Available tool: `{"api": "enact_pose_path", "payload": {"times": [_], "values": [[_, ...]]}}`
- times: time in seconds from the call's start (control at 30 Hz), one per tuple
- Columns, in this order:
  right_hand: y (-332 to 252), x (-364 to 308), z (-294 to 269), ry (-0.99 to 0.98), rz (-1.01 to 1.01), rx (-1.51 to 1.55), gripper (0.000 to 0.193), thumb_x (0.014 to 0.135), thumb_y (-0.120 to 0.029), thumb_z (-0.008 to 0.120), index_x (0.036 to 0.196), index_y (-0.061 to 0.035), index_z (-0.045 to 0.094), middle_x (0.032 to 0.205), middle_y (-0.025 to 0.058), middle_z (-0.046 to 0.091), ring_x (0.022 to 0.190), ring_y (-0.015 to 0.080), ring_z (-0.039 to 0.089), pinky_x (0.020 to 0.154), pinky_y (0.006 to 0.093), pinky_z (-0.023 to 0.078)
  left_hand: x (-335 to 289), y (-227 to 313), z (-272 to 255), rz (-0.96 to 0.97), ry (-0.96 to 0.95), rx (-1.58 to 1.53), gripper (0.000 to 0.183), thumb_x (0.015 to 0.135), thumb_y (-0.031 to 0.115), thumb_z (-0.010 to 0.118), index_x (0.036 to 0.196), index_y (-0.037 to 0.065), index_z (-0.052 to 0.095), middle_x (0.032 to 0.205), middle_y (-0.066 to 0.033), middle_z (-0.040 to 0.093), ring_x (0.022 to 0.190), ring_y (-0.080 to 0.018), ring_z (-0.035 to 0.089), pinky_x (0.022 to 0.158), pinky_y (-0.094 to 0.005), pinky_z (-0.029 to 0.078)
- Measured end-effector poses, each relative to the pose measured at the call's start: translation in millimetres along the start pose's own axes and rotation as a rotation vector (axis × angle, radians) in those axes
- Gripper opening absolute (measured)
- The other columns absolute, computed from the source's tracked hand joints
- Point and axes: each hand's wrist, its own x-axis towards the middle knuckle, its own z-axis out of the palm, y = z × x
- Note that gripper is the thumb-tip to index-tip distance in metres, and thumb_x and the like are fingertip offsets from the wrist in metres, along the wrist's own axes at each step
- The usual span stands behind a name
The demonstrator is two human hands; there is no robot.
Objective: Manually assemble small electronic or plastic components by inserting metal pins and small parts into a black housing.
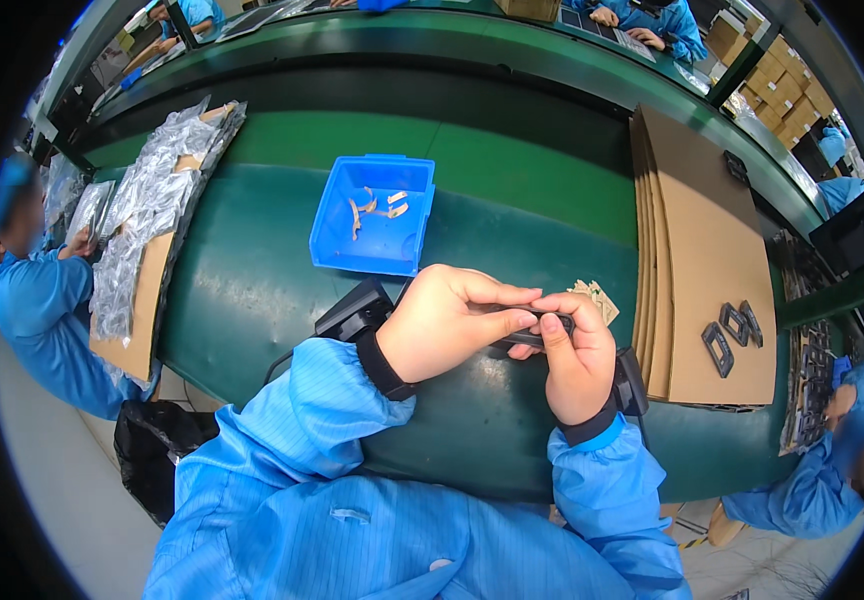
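**Dark part [526, 337] held between two sets of fingertips**

The left hand [442, 320] and the right hand [580, 368] met over the near side of the green table [252, 325], both clamped on the dark part with thumbs and fingers. The two-sided pinch probably kept so slim a piece steady while leaving the thumbs free to press; the fingers hid most of it, so its full shape could not be told.

The blue tray [330, 236] sat just beyond the left hand, likely so that small things could be dropped in without a stretch; a few tan strips [398, 211] lay inside. A small heap of pale pieces [600, 302] lay just beside the right hand, seemingly for quick picking. Farther right, three dark frames [726, 367] rested on a cardboard stack [702, 230], which perhaps served as a flat, soft surface near that arm.
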Motion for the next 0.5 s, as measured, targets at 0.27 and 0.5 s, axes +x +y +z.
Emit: {"api": "enact_pose_path", "payload": {"times": [0.27, 0.5], "values": [[-2.1, -1.1, 0.7, 0.048, -0.005, 0.023, 0.015, 0.100, -0.006, 0.049, 0.111, 0.0013, 0.055, 0.095, 0.0102, 0.065, 0.074, 0.0151, 0.066, 0.064, 0.0248, 0.055, -1.2, -5.9, 4.1, 0.120, 0.024, 0.077, 0.026, 0.084, 0.000, 0.071, 0.110, 0.004, 0.072, 0.096, -0.0113, 0.072, 0.087, -0.0150, 0.069, 0.076, -0.0241, 0.055], [-2.5, -1.5, 1.1, 0.078, -0.016, 0.045, 0.016, 0.100, -0.008, 0.049, 0.109, 0.0015, 0.059, 0.087, 0.0067, 0.061, 0.071, 0.0126, 0.063, 0.062, 0.0245, 0.057, -2.3, -9.4, 7.2, 0.194, 0.078, 0.105, 0.024, 0.084, 0.000, 0.071, 0.108, 0.003, 0.072, 0.096, -0.0121, 0.072, 0.085, -0.0157, 0.069, 0.075, -0.0258, 0.055]]}}
